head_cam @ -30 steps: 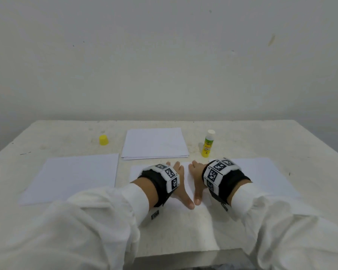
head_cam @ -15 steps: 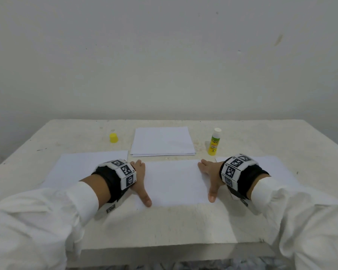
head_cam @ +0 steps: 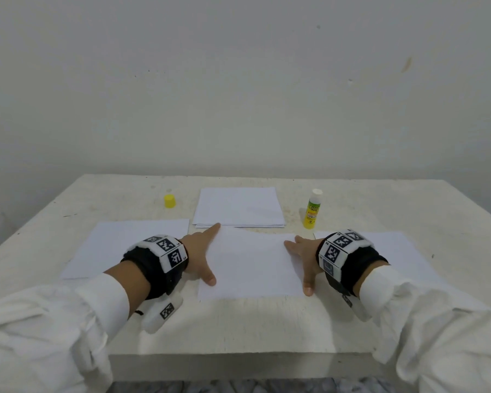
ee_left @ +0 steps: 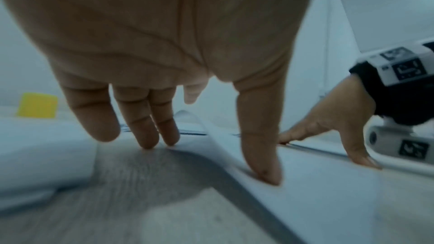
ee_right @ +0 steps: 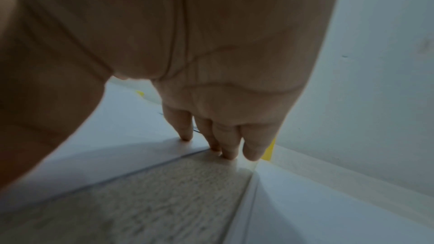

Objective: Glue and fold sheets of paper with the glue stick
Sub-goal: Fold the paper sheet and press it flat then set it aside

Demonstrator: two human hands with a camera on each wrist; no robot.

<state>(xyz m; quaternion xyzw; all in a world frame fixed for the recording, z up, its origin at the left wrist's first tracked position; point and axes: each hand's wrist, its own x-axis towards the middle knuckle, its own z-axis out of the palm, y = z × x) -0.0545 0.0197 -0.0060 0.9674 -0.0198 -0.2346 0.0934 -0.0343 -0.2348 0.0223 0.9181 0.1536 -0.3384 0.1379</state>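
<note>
A folded white sheet [head_cam: 250, 262] lies flat at the table's middle. My left hand [head_cam: 201, 256] presses its left end with spread straight fingers [ee_left: 145, 127] and thumb [ee_left: 260, 155]. My right hand [head_cam: 304, 256] presses the right end the same way, fingertips [ee_right: 230, 147] at the sheet's edge [ee_right: 117, 146]. The glue stick [head_cam: 312, 209], uncapped, stands upright behind my right hand. Its yellow cap [head_cam: 169, 201] sits at the back left, also seen as the yellow cap [ee_left: 37, 105] in the left wrist view.
A stack of white paper [head_cam: 238, 207] lies at the back centre. Single sheets lie to the left [head_cam: 125, 248] and to the right [head_cam: 403, 251] of the hands. The pale table [head_cam: 238, 327] ends at a front edge close to me; a plain wall stands behind.
Both hands have slid apart along the folded sheet, from its middle out to its left and right ends, staying flat on it.
</note>
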